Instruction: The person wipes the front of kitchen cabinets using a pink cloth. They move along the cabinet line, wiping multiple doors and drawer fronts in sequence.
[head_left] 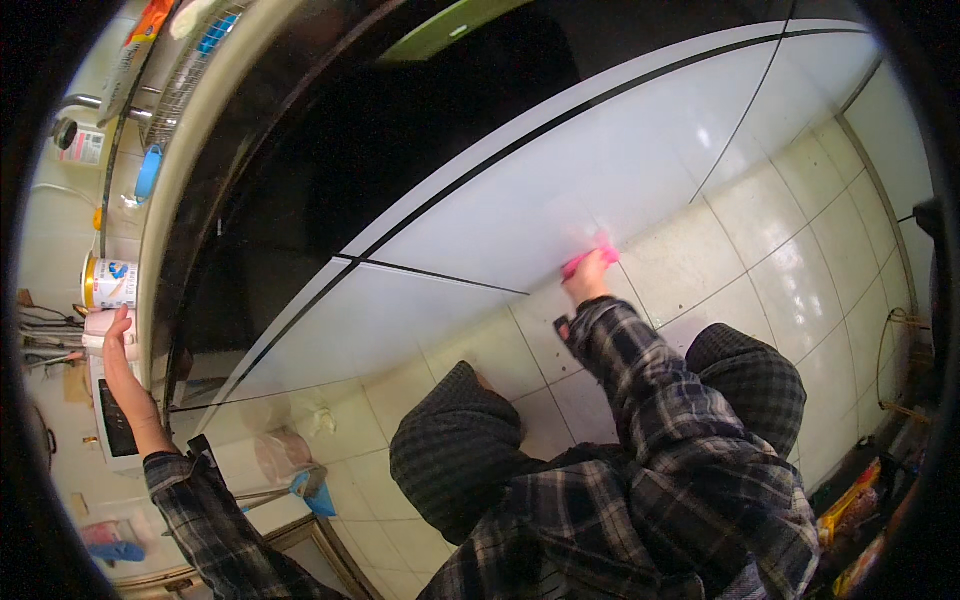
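With my right hand (588, 282) I press a pink cloth (602, 252) against the bottom of a glossy white cabinet door (520, 200), close to the floor. The fingers are closed on the cloth and partly hidden by it. Up on the left, my left hand (127, 375) is stretched out flat along the edge of the countertop (160, 225), with its fingertips by a pale pink container (97, 327). Just past that container stands a white can with a yellow rim (110, 283). I cannot tell whether the left fingers touch the container.
Pale floor tiles (700, 260) run under my bent knees. A wire rack (190, 85) and a blue round item (149, 172) are on the counter. A plastic bag (283, 452) and a blue dustpan-like piece (315, 490) lie low left. Colourful packages (850, 505) are at right.
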